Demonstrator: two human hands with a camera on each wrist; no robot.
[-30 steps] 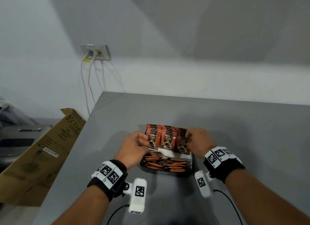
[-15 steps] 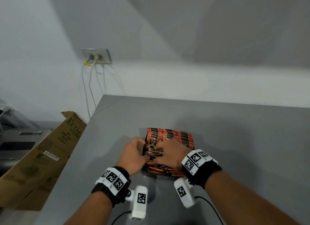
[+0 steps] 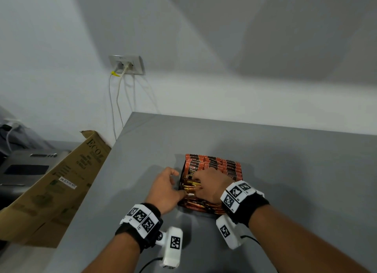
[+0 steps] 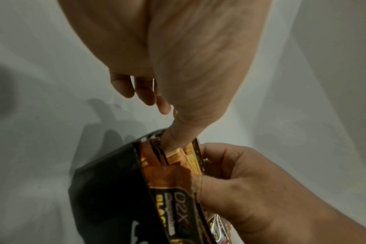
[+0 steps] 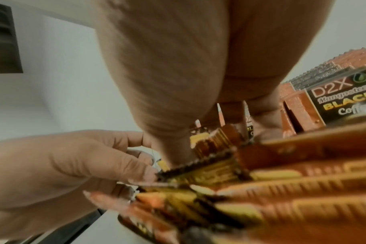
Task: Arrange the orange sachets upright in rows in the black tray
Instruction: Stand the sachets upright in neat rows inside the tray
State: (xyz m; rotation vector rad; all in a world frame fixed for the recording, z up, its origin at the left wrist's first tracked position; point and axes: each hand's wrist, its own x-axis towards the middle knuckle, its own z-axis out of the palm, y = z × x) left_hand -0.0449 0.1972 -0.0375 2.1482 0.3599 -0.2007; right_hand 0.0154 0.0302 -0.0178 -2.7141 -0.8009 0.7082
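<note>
The black tray (image 3: 180,201) sits on the grey table and holds orange sachets. Upright sachets (image 3: 216,164) stand in rows in its far half, and more sachets (image 3: 202,207) lie flat in the near half. My right hand (image 3: 196,184) reaches across to the tray's left side, its fingers curled round a small bunch of sachets (image 4: 190,162) beside the front upright one (image 4: 178,196). My left hand (image 3: 177,184) is at the tray's left wall (image 4: 107,180). Its thumb (image 4: 178,137) presses the ends of that bunch, and its fingers (image 4: 140,94) hang loosely outside the tray.
A cardboard box (image 3: 61,187) leans against the table's left edge, with a grey machine (image 3: 24,170) behind it. A wall socket (image 3: 126,65) with cables hangs over the back left corner. Bare grey tabletop (image 3: 295,170) extends right of and behind the tray.
My right hand has crossed from the tray's right side to its left front and closed on a bunch of sachets. My left hand has stayed at the left wall, its thumb now inside.
</note>
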